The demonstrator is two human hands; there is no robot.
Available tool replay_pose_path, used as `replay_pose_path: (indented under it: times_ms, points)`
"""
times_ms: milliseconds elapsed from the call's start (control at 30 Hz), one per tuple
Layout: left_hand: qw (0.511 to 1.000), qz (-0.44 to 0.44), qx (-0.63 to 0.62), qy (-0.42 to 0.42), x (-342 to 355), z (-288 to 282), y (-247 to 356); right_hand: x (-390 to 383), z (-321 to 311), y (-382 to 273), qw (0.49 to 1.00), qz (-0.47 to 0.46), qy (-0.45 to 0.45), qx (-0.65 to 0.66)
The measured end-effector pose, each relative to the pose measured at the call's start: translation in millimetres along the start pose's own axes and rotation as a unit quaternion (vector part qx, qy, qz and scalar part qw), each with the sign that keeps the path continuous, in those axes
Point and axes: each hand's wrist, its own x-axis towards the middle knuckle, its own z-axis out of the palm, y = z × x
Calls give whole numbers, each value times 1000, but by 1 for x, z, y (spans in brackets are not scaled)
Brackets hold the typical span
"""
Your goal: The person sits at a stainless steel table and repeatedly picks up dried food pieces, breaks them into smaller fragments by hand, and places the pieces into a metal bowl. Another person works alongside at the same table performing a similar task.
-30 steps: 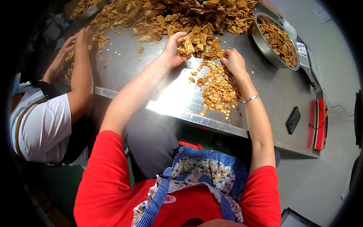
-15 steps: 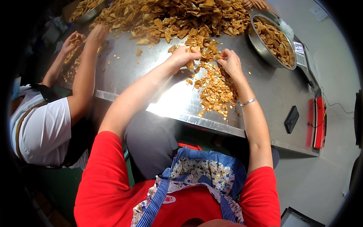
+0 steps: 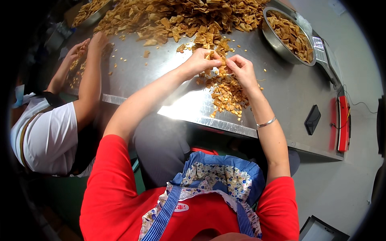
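Observation:
My left hand (image 3: 205, 60) has its fingers closed on a brown dried slice (image 3: 220, 67) above the steel table (image 3: 281, 96). My right hand (image 3: 238, 69) pinches at the same slice, its fingertips close beside the left ones. Beneath and between them lies a scattered heap of small yellow-orange bits (image 3: 228, 98). Just beyond, a large pile of dried brown slices (image 3: 201, 16) spreads across the back of the table.
At left a co-worker's hands (image 3: 78, 48) work over scattered pieces. Steel bowls of slices stand at right (image 3: 289, 38) and back left (image 3: 90, 12). A scale (image 3: 321, 56), a black rectangular object (image 3: 312, 119) and a red device (image 3: 342, 124) lie at right.
My left hand has moved down and right from the pile, turning over with the slices. My right hand has shifted slightly left, and its fingertips now meet the piece at my left hand.

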Motion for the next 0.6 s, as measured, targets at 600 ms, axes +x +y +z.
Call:
replay_pose_path:
  times_ms: [600]
  points:
    - [986,-5,-163,-30,8,-1,-11,-7,26,-9,959,-175,156,-158]
